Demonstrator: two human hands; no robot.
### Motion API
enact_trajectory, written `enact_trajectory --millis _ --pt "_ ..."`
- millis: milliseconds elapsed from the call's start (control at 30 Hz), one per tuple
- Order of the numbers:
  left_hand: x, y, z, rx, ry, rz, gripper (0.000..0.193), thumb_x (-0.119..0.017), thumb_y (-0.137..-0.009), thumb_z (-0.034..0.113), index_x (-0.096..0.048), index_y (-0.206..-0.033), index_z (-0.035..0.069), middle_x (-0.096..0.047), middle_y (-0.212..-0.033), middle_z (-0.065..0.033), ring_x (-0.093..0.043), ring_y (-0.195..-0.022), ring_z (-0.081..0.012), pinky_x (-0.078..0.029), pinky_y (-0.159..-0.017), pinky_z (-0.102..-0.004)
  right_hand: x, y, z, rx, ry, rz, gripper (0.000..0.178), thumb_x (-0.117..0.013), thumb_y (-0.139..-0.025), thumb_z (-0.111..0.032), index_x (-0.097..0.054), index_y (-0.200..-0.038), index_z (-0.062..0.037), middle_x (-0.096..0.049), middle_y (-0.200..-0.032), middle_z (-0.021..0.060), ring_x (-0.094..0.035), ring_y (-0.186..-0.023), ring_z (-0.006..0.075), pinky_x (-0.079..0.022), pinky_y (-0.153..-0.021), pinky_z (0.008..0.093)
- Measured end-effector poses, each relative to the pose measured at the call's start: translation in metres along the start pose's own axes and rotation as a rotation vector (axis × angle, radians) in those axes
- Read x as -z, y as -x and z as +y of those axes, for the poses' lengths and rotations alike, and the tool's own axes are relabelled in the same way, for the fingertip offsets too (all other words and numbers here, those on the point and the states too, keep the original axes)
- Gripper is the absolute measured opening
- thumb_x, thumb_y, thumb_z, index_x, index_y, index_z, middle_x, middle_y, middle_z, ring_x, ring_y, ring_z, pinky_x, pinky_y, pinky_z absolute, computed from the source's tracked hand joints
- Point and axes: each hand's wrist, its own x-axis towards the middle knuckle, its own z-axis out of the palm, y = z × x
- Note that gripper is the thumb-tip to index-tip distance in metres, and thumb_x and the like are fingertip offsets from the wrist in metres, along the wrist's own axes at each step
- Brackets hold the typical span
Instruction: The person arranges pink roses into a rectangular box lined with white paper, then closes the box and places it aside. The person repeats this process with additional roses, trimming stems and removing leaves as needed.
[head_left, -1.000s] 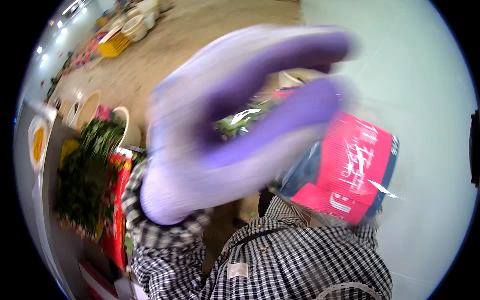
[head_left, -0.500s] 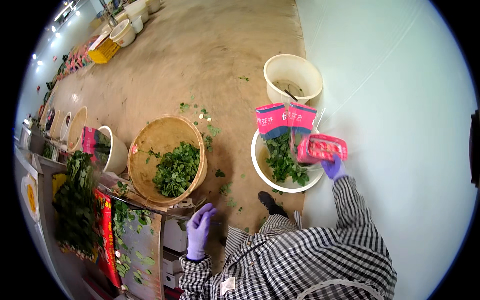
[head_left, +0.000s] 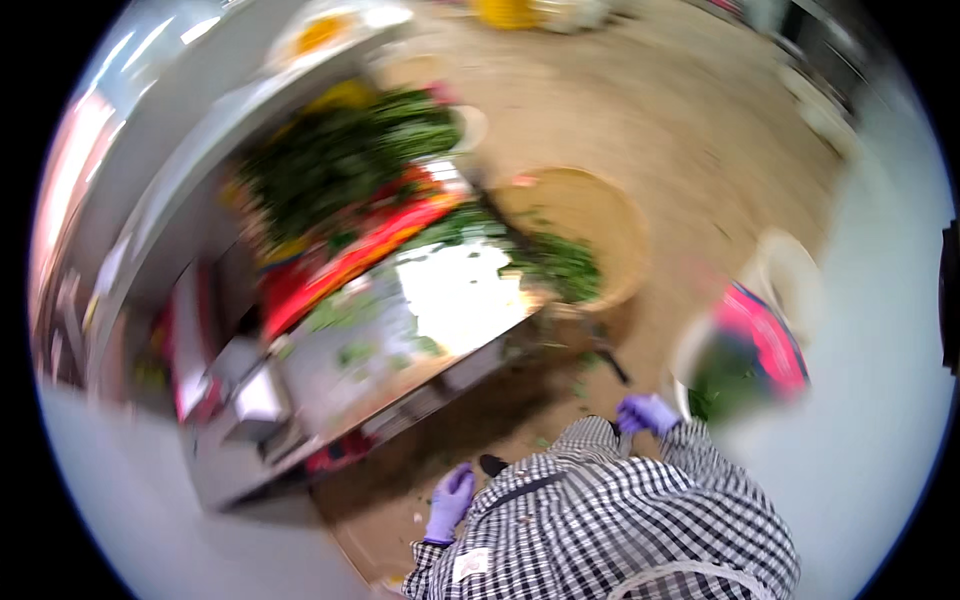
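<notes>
My left hand (head_left: 452,498), in a purple glove, hangs beside my checked garment with its fingers loosely extended and nothing visible in them. My right hand (head_left: 648,413), gloved the same way, is beside the near white tub (head_left: 682,372); blur hides how its fingers are set, and no bunch shows in it. Inside that tub are green leaves (head_left: 722,385) and smeared pink and blue flower wrapping (head_left: 765,335). Left of my hands stands a metal worktable (head_left: 335,385) strewn with loose leaves.
A heap of leafy stems (head_left: 330,170) lies at the table's far side by a red and yellow sheet (head_left: 360,270). A large tan tub (head_left: 610,215) with cut leaves stands past the table corner. Another white tub (head_left: 795,265) is near the pale wall (head_left: 880,330).
The view has swung left toward the worktable. My right hand has let go of the pink-wrapped flower bunch and moved left of the tub. My left hand has lowered toward my body.
</notes>
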Motion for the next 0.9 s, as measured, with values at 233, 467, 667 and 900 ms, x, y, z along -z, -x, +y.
enact_trajectory --millis 233,467,667,900 --pt "0.185 0.028 -0.020 -0.110 -0.133 -0.066 0.043 -0.061 -0.092 0.024 -0.056 -0.126 -0.002 -0.065 -0.119 -0.0163 -0.063 -0.109 -0.0229 -0.048 -0.094 -0.0324 -0.416 0.007 -0.097 0.718 1.075 -0.398 0.033 -0.058 -0.096 -0.032 -0.068 -0.087 -0.0009 -0.070 -0.077 0.0108 -0.066 -0.070 0.0199 -0.050 -0.067 0.0324" --pt "0.314 0.031 -0.067 0.049 0.141 0.416 0.037 -0.060 -0.092 0.024 -0.061 -0.120 0.000 -0.066 -0.113 -0.0189 -0.064 -0.106 -0.0268 -0.048 -0.092 -0.0338 -0.848 -0.093 -0.233 1.658 0.905 -0.772 0.037 -0.052 -0.094 -0.024 -0.056 -0.127 -0.0078 -0.058 -0.125 0.0200 -0.056 -0.111 0.0371 -0.045 -0.097 0.0436" --pt "0.410 0.059 -0.038 0.226 0.279 0.761 0.032 -0.061 -0.093 0.018 -0.062 -0.119 0.000 -0.067 -0.113 -0.0133 -0.064 -0.104 -0.0200 -0.049 -0.089 -0.0305 -1.115 -0.148 -0.179 1.512 1.529 -0.285 0.043 -0.056 -0.090 -0.042 -0.062 -0.113 -0.0058 -0.055 -0.124 0.0161 -0.048 -0.121 0.0323 -0.041 -0.096 0.0479" --pt "0.584 0.001 0.028 -0.062 0.275 0.673 0.034 -0.056 -0.095 0.009 -0.057 -0.128 0.001 -0.065 -0.112 -0.0019 -0.053 -0.083 -0.0001 -0.042 -0.068 -0.0151 -1.138 -0.192 -0.195 1.499 1.575 -0.440 0.020 -0.052 -0.085 -0.018 -0.070 -0.086 -0.0099 -0.070 -0.082 0.0113 -0.069 -0.075 0.0271 -0.052 -0.060 0.0487"
